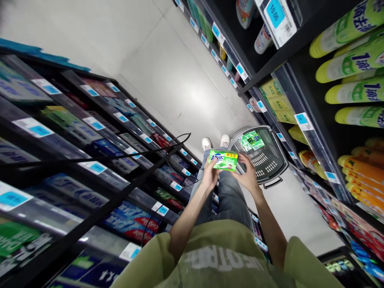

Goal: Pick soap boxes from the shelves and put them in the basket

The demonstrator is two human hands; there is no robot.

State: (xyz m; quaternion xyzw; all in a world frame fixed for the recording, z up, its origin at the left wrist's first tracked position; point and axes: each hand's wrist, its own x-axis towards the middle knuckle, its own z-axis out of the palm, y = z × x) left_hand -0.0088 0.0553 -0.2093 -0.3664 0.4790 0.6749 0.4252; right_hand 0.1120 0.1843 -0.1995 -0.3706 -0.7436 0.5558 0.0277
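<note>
A green soap pack (223, 161) with a yellow and red label is held in front of my body at about waist height. My left hand (211, 174) is closed on its left end, the thumb lying over the printed front. At the other end, my right hand (247, 173) grips the pack's right edge and lower corner with thumb and fingers. Just beyond my right hand, a grey shopping basket (275, 146) stands on the floor. Inside it lie green packs (252, 140) that look similar.
Shelves of boxed toothpaste (132, 220) run along the left. On the right shelf stand yellow-green bottles (354, 90) and orange bottles (366, 176). A black strap or cable (144, 154) crosses the left side. Pale floor tiles (180, 88) stretch ahead of my shoes (225, 140).
</note>
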